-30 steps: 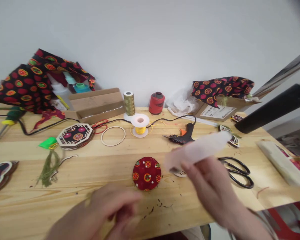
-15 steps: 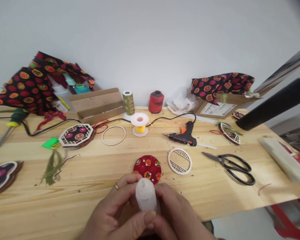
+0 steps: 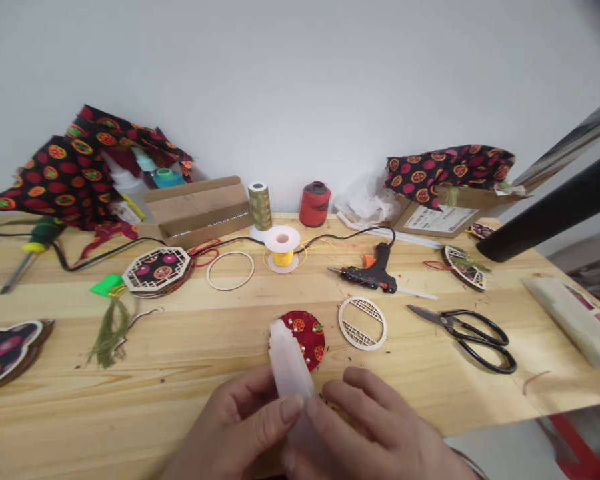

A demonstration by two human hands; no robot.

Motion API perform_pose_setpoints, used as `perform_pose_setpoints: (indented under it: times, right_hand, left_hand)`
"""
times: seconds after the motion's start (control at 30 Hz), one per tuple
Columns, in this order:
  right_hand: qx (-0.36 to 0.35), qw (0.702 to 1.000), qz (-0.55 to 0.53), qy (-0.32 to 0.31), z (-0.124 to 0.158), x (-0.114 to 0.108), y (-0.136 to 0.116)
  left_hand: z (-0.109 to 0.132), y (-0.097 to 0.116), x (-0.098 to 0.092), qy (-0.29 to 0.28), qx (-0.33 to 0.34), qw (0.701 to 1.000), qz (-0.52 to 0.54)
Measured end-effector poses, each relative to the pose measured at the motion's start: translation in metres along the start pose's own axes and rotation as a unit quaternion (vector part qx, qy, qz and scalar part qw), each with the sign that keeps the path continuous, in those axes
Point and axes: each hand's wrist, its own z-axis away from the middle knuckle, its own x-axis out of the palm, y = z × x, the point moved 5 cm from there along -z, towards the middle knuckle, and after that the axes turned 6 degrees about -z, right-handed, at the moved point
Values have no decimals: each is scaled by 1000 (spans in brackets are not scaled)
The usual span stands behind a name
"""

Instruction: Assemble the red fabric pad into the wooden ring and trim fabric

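Both hands hold a translucent white plastic thing point(image 3: 291, 367), long and tube-like; I cannot make out whether it is a bottle or a rolled bag. My left hand point(image 3: 247, 417) grips its left side with the thumb lying across it. On the right side, my right hand point(image 3: 375, 420) pinches it with thumb and fingertips near the middle. Its far end covers the left part of a round red patterned fabric disc point(image 3: 313, 333) with small shiny beads on it. To the disc's right lies a round wooden lattice frame point(image 3: 365, 307).
Beyond the hands are a black hot glue gun point(image 3: 373, 275), a yellow thread spool point(image 3: 283, 257), a thin wooden ring point(image 3: 208, 272) and an octagonal ornament point(image 3: 155, 270). Black-handled scissors point(image 3: 447, 322) lie to the right. A screwdriver point(image 3: 25, 263) is far left. Cardboard boxes point(image 3: 205, 217) stand along the wall.
The white plastic thing has tilted away from me, its far end now over the red disc. My right hand has shifted right, its fingers more spread. The view has turned slightly left.
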Motion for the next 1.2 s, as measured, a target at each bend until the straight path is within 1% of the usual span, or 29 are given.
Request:
perform_pose_setpoints:
  times: [0.07, 0.13, 0.2, 0.23, 0.27, 0.3, 0.37, 0.4, 0.43, 0.47, 0.5, 0.53, 0.6, 0.7, 0.77, 0.83, 0.9, 1.0, 1.07, 1.13, 1.2]
  right_hand:
    - [-21, 1000, 5, -4, -5, -3, -2]
    - [-26, 1000, 5, 2, -9, -7, -2]
    - [-13, 1000, -3, 16, -8, -12, 1]
    - [-7, 1000, -9, 23, -5, -15, 2]
    - [1, 999, -14, 35, 0, -19, 5]
    - [12, 999, -19, 44, 5, -22, 8]
    - [53, 997, -45, 42, 15, -26, 19]
    - [84, 993, -75, 43, 17, -27, 26]
    - [116, 985, -109, 61, 18, -29, 34]
    - [149, 975, -142, 85, 18, -30, 42]
    - [179, 963, -172, 106, 16, -30, 49]
    - [204, 951, -195, 127, 13, -29, 55]
    - [244, 933, -219, 151, 6, -26, 63]
    - [295, 915, -219, 166, 1, -21, 68]
    - [330, 905, -210, 167, -1, -19, 70]
    - [363, 892, -211, 166, -2, -19, 72]
    - [391, 878, -223, 165, -4, -19, 76]
    - [411, 859, -252, 171, -9, -16, 84]
    - [411, 854, -270, 166, -13, -13, 88]
    - [410, 854, -282, 153, -16, -8, 92]
    - [408, 857, -281, 141, -20, -5, 94]
  left_hand:
    - [-1, -1, 0, -12, 12, 1000, -13]
    - [-1, 0, -4, -12, 36, 998, -53]
    - [0, 3, -13, 7, 90, 985, -149]
    - [2, 7, -18, 30, 142, 964, -222]
    - [4, 11, -22, 46, 195, 928, -314]
    - [7, 16, -25, 74, 270, 869, -407]
    - [12, 21, -27, 129, 399, 720, -553]
    - [14, 21, -26, 153, 448, 648, -596]
    - [15, 19, -26, 168, 478, 590, -629]
    - [14, 16, -26, 178, 490, 548, -654]
    - [12, 14, -26, 183, 494, 520, -672]
    - [10, 11, -26, 186, 494, 503, -684]
    - [8, 9, -25, 193, 491, 490, -694]
    - [8, 8, -25, 200, 487, 481, -701]
    - [8, 10, -25, 210, 475, 482, -706]
    - [6, 14, -26, 226, 456, 490, -708]
    - [3, 21, -27, 244, 428, 512, -704]
    - [-5, 32, -28, 269, 374, 568, -681]
    - [-12, 37, -26, 265, 351, 599, -669]
    - [-18, 37, -26, 259, 335, 616, -664]
    - [-23, 35, -27, 257, 324, 625, -662]
